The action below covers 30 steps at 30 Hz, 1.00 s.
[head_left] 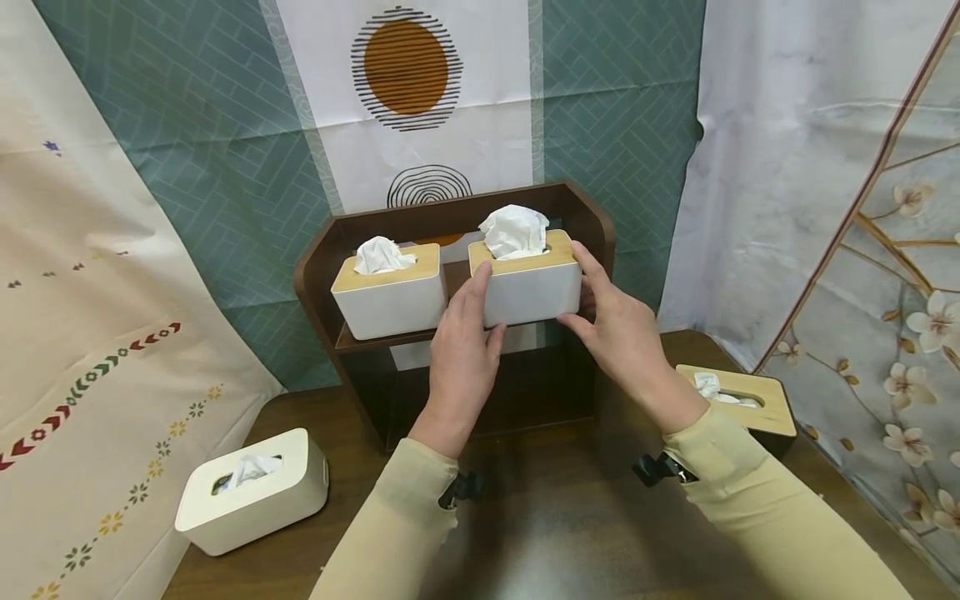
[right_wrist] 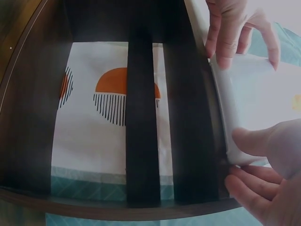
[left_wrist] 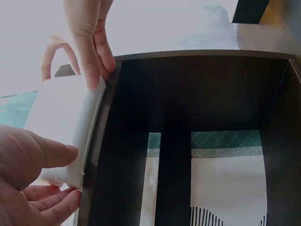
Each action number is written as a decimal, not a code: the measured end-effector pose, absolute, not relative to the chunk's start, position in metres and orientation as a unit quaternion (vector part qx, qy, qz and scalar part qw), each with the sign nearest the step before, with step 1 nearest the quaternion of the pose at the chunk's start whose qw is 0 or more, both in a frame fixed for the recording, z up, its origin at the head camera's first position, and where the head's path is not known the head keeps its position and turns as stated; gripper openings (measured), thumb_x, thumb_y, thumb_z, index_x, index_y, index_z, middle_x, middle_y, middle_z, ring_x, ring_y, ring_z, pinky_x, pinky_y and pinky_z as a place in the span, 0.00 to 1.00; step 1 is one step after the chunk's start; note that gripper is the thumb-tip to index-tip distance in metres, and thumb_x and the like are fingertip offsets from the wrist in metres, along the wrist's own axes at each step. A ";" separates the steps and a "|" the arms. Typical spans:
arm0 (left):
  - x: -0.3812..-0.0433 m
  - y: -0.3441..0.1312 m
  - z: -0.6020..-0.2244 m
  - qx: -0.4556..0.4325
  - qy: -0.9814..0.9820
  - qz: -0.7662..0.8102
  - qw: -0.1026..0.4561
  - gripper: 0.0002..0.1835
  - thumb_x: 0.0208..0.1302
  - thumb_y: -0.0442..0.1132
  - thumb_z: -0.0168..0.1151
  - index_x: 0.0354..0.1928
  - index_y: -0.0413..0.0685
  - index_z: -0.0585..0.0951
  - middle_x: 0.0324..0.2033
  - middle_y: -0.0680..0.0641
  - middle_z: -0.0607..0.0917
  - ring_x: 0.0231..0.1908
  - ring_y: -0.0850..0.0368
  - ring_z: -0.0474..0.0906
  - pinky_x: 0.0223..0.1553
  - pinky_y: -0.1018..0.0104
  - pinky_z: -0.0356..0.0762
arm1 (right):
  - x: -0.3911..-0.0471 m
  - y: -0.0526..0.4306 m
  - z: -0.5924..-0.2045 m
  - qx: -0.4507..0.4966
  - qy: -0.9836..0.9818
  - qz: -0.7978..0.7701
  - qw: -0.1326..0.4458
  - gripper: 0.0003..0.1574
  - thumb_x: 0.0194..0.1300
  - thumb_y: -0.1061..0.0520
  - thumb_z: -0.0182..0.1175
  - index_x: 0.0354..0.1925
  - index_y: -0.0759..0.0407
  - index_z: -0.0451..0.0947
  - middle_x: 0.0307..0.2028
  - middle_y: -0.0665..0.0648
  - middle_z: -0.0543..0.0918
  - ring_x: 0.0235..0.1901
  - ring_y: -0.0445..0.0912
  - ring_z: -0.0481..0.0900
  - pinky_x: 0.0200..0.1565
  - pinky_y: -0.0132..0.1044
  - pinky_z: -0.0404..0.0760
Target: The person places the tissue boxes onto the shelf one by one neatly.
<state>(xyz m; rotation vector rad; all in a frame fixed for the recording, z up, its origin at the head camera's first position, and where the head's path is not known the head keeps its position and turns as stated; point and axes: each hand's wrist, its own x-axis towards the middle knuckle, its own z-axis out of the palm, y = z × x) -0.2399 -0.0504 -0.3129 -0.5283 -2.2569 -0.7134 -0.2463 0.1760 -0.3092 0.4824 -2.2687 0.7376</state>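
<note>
Both hands hold a white tissue box (head_left: 534, 293) with a light wooden lid and a crumpled tissue standing out of its top. It is at the right part of the upper board of a dark brown shelf (head_left: 480, 429). My left hand (head_left: 459, 358) grips the box's left end, and my right hand (head_left: 621, 332) grips its right end. In the left wrist view, the left thumb (left_wrist: 59, 154) presses on the white front while the fingers curl under an edge. The right wrist view shows the box (right_wrist: 256, 96) along the shelf board's edge.
A similar tissue box (head_left: 393, 307) stands on the upper board's left side. An all-white tissue box (head_left: 251, 500) lies on the wooden table (head_left: 540, 542) at left; a dark one with a wooden lid (head_left: 772, 396) is at right. Patterned cloths hang behind.
</note>
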 end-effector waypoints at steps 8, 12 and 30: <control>-0.244 -0.049 -0.316 -0.210 -0.864 -0.273 0.368 0.56 0.65 0.29 0.81 0.87 0.58 0.58 0.74 0.39 0.75 0.68 0.39 0.79 0.66 0.42 0.81 | -0.251 0.175 -0.311 0.185 -0.871 0.283 0.355 0.72 0.61 0.64 0.84 0.89 0.42 0.51 0.56 0.65 0.90 0.43 0.58 0.91 0.41 0.57 0.87; -0.247 -0.050 -0.317 -0.217 -0.858 -0.270 0.379 0.55 0.65 0.28 0.80 0.87 0.57 0.58 0.74 0.38 0.75 0.68 0.39 0.79 0.65 0.43 0.82 | -0.252 0.175 -0.311 0.187 -0.870 0.278 0.361 0.73 0.61 0.64 0.84 0.89 0.42 0.50 0.57 0.66 0.89 0.43 0.59 0.92 0.42 0.57 0.88; -0.253 -0.048 -0.316 -0.210 -0.861 -0.271 0.376 0.54 0.66 0.29 0.80 0.86 0.57 0.58 0.73 0.38 0.75 0.69 0.39 0.78 0.66 0.43 0.81 | -0.257 0.170 -0.315 0.161 -0.872 0.272 0.373 0.71 0.63 0.64 0.82 0.89 0.42 0.51 0.50 0.66 0.91 0.41 0.60 0.91 0.40 0.59 0.86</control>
